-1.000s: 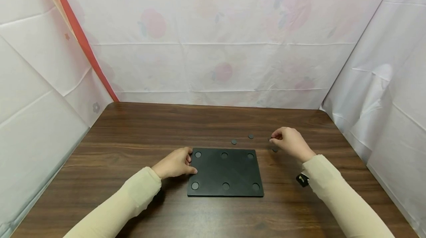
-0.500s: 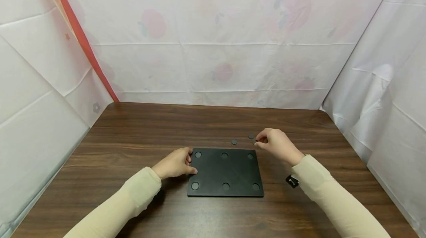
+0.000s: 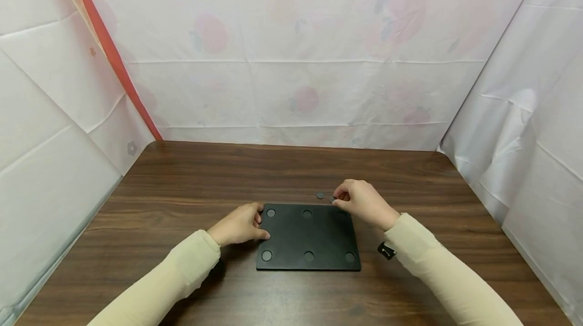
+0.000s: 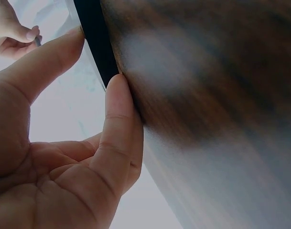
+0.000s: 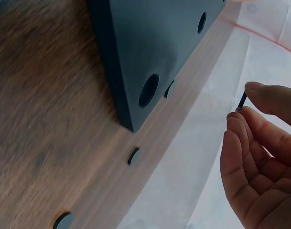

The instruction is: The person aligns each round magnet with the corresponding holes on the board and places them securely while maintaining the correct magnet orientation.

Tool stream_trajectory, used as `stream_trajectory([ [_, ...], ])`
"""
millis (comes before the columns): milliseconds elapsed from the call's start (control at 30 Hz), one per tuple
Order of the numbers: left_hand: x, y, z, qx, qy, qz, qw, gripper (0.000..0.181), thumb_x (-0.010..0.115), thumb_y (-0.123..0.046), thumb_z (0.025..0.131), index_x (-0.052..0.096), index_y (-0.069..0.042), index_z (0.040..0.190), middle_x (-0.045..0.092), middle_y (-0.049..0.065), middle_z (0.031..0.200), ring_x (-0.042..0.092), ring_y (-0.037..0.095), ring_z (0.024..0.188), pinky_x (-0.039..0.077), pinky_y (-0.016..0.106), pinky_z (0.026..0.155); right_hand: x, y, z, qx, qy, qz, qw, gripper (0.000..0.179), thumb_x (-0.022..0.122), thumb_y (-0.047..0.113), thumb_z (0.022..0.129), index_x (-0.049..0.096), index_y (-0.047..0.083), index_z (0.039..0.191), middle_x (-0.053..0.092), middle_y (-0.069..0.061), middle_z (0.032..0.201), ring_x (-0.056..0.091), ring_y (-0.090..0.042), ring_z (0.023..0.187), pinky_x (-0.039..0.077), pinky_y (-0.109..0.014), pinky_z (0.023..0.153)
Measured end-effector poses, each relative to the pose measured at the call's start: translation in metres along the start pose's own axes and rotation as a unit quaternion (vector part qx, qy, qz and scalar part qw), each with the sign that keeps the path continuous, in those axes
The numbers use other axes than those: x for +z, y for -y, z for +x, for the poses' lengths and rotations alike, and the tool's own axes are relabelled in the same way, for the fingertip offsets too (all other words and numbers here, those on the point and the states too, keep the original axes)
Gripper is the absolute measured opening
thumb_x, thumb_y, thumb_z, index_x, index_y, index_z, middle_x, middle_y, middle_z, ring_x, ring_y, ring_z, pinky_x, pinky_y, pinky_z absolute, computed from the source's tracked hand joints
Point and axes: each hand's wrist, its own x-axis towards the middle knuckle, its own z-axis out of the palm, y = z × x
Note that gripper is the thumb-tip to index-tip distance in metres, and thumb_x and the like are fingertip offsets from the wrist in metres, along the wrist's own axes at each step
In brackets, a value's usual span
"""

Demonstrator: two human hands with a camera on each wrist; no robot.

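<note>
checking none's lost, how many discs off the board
4: disc one in the right hand; disc two behind the board; disc three, disc four past its far right corner.

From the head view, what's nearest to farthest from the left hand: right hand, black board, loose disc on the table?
1. Black board: the left hand grips its left edge.
2. Loose disc: on the table, beyond the board's far edge.
3. Right hand: right of that disc, pinching another disc.

board (image 3: 314,232) is laid on table (image 3: 227,169) | its left edge is gripped by left hand (image 3: 239,223) | pinched disc (image 5: 241,101) is held in right hand (image 3: 364,204), behind board's far right corner | loose disc (image 3: 320,195) is set behind board | table is backed by cloth (image 3: 282,93)
</note>
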Motion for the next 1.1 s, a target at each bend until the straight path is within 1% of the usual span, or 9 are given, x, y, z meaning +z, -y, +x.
stream_trajectory([
  [267,0.000,0.000,0.000,0.000,-0.002,-0.002,1.0000,0.075,0.084,-0.015,0.077,0.046,0.008,0.137,0.058,0.005,0.095,0.054,0.013,0.082,0.047,0.031,0.075,0.009,0.007,0.005,-0.020,0.006,-0.001,0.9998,0.014,0.074,0.016,0.087,0.073,0.008,0.098,0.064,0.002,0.088,0.058,-0.005,0.072,0.049,-0.022,0.065],
  [500,0.000,-0.001,0.000,0.006,-0.003,0.004,1.0000,0.074,0.084,-0.015,0.076,0.048,0.009,0.135,0.058,0.005,0.094,0.055,0.014,0.081,0.047,0.031,0.075,0.020,0.013,0.009,-0.030,0.018,-0.002,0.9994,0.014,0.075,0.018,0.087,0.073,0.010,0.098,0.065,0.003,0.089,0.058,-0.005,0.073,0.050,-0.023,0.067],
  [800,0.002,0.000,0.001,0.004,-0.005,-0.002,1.0000,0.073,0.085,-0.014,0.075,0.048,0.008,0.135,0.058,0.004,0.093,0.055,0.013,0.082,0.047,0.031,0.075,0.031,0.019,0.015,-0.053,0.030,0.002,0.9982,0.012,0.073,0.017,0.089,0.073,0.010,0.098,0.065,0.002,0.090,0.057,-0.005,0.074,0.049,-0.021,0.067],
  [1100,0.001,-0.001,0.001,0.004,-0.006,0.001,1.0000,0.073,0.085,-0.014,0.075,0.048,0.008,0.135,0.058,0.004,0.093,0.055,0.013,0.081,0.047,0.031,0.074,0.041,0.019,0.019,-0.059,0.050,0.007,0.9970,0.013,0.072,0.017,0.090,0.074,0.011,0.100,0.065,0.002,0.093,0.059,-0.006,0.076,0.049,-0.022,0.068],
])
